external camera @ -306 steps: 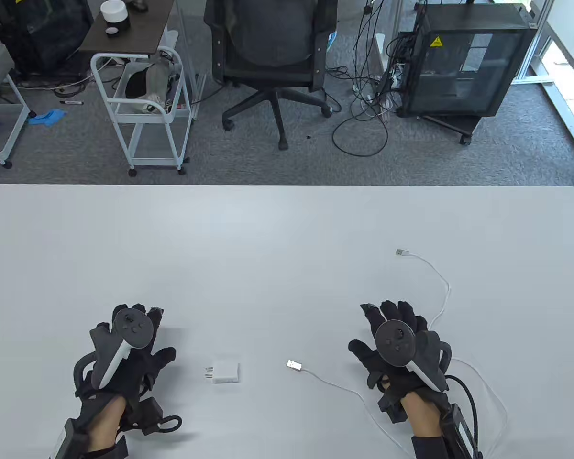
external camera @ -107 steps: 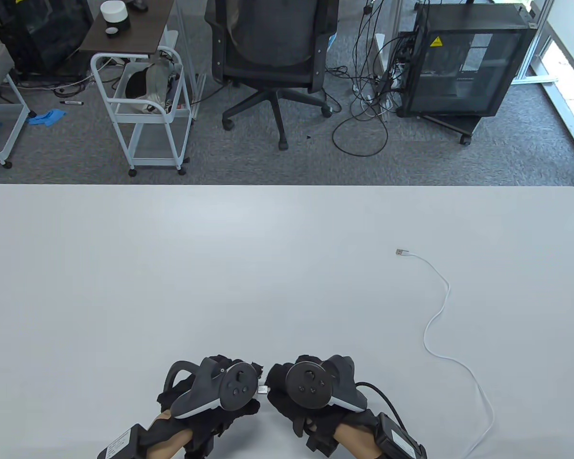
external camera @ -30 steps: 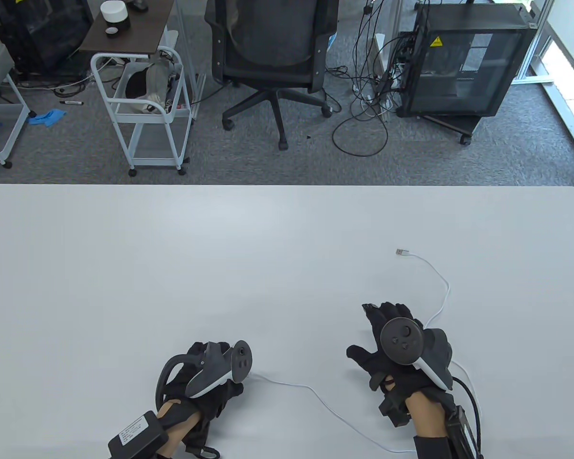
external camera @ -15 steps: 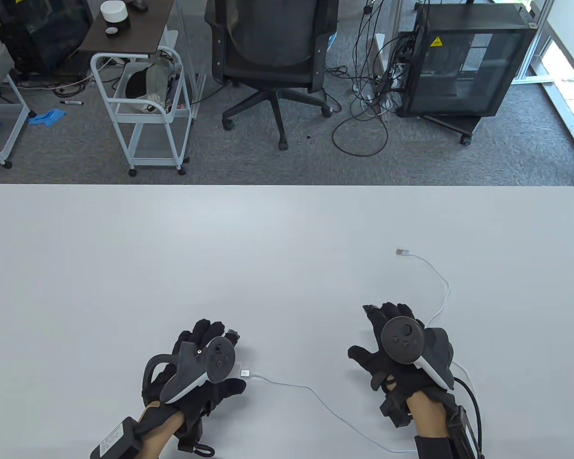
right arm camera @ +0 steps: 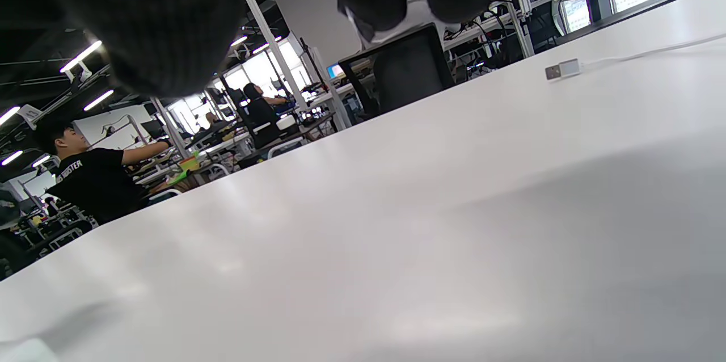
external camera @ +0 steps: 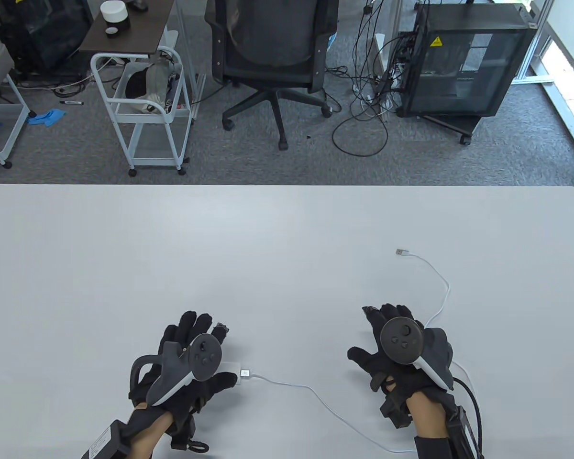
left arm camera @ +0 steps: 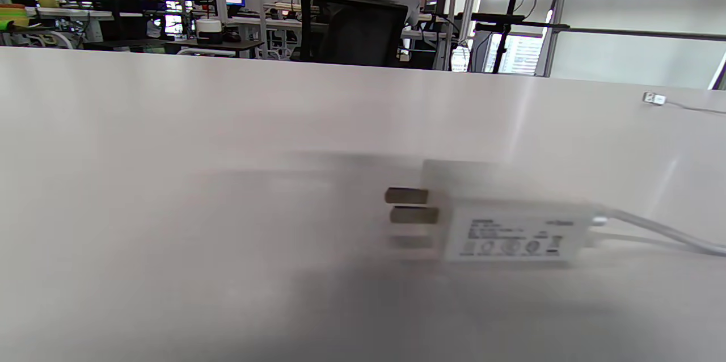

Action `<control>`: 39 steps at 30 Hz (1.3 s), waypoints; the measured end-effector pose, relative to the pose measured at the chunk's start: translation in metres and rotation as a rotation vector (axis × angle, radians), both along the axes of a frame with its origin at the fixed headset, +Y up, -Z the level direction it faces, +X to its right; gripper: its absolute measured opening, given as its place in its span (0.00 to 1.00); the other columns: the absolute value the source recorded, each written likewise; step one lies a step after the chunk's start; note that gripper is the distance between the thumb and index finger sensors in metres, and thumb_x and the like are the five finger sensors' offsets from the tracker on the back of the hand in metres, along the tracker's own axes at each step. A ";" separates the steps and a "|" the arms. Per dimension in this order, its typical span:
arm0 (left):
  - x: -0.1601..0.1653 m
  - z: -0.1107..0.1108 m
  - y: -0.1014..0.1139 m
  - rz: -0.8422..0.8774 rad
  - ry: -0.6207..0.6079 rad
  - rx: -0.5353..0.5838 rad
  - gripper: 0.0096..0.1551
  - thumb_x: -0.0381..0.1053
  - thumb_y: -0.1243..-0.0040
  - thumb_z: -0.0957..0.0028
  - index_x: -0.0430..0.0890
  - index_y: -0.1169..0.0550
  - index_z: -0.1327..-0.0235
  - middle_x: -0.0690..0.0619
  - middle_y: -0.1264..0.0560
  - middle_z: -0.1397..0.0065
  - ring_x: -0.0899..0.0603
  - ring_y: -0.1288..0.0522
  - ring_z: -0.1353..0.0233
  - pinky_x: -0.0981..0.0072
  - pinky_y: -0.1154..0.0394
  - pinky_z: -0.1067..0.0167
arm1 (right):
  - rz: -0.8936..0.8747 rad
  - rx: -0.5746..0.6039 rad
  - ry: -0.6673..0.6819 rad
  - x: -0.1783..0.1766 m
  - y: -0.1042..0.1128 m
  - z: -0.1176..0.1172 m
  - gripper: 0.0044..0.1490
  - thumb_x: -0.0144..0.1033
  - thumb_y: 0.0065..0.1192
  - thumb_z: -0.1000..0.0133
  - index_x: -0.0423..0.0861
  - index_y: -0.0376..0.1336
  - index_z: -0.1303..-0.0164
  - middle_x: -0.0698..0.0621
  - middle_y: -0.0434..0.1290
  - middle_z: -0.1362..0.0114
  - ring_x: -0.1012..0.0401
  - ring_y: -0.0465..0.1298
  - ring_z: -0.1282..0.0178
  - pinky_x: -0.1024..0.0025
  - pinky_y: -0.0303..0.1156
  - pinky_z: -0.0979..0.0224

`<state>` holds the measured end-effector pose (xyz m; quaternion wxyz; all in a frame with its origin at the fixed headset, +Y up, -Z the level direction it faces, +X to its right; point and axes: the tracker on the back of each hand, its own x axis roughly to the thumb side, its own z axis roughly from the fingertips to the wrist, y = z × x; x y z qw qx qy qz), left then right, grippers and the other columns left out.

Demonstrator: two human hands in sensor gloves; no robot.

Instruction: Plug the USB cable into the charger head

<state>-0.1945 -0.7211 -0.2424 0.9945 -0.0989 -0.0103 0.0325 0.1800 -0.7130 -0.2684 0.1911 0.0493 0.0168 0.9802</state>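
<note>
The small white charger (left arm camera: 513,231) lies flat on the table (external camera: 268,248) near its front edge, left of middle, prongs pointing left, with the cable's plug (external camera: 245,373) seated in its right end. The cable (external camera: 325,406) trails right along the front edge, its free end (external camera: 402,252) well apart toward the right side. The left hand (external camera: 191,368) hovers over the charger with fingers spread, gripping nothing that I can see; the right hand (external camera: 399,356) rests flat and spread, holding nothing. The charger looks light, hard and smooth, likely to skid, so I'd pinch its two long sides. The cable looks thin and limp; better gripped by the stiff plug than the cord
</note>
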 end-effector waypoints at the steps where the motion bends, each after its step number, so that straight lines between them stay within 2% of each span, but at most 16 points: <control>1: -0.006 -0.002 -0.001 0.003 0.030 -0.008 0.61 0.77 0.48 0.91 0.69 0.44 0.32 0.64 0.51 0.15 0.47 0.56 0.11 0.49 0.53 0.14 | 0.000 0.000 0.001 0.000 0.000 0.000 0.61 0.65 0.63 0.64 0.43 0.51 0.24 0.32 0.54 0.16 0.32 0.50 0.20 0.33 0.47 0.25; 6: -0.040 -0.009 0.000 0.051 0.180 -0.066 0.59 0.75 0.46 0.90 0.71 0.44 0.32 0.67 0.52 0.14 0.50 0.59 0.10 0.50 0.59 0.11 | 0.001 -0.004 0.004 -0.001 0.000 0.000 0.61 0.65 0.62 0.64 0.43 0.51 0.24 0.32 0.55 0.16 0.32 0.50 0.20 0.33 0.47 0.25; 12: -0.070 -0.015 0.004 0.155 0.307 -0.098 0.59 0.74 0.45 0.89 0.73 0.44 0.32 0.70 0.54 0.14 0.54 0.62 0.09 0.52 0.64 0.09 | -0.001 -0.011 0.007 -0.001 0.000 0.000 0.61 0.65 0.62 0.64 0.43 0.51 0.24 0.32 0.55 0.17 0.32 0.50 0.20 0.33 0.47 0.25; 17: -0.085 -0.016 0.004 0.147 0.375 -0.098 0.60 0.75 0.45 0.90 0.73 0.45 0.32 0.71 0.56 0.14 0.55 0.63 0.09 0.53 0.65 0.09 | -0.001 -0.006 0.000 -0.001 0.000 0.001 0.61 0.65 0.62 0.64 0.43 0.51 0.24 0.32 0.55 0.17 0.32 0.50 0.20 0.32 0.46 0.25; 21: -0.088 -0.015 0.006 0.190 0.383 -0.098 0.60 0.75 0.45 0.90 0.73 0.45 0.32 0.70 0.56 0.14 0.55 0.63 0.09 0.53 0.65 0.09 | -0.002 -0.009 -0.001 0.000 0.000 0.001 0.61 0.65 0.62 0.63 0.43 0.51 0.24 0.32 0.55 0.17 0.32 0.50 0.20 0.32 0.46 0.25; 39: -0.086 -0.015 0.006 0.157 0.369 -0.132 0.62 0.77 0.47 0.93 0.72 0.45 0.32 0.69 0.55 0.14 0.53 0.62 0.10 0.51 0.64 0.10 | -0.002 -0.006 -0.001 0.000 0.000 0.002 0.61 0.65 0.62 0.63 0.43 0.52 0.24 0.32 0.55 0.17 0.32 0.51 0.20 0.32 0.46 0.26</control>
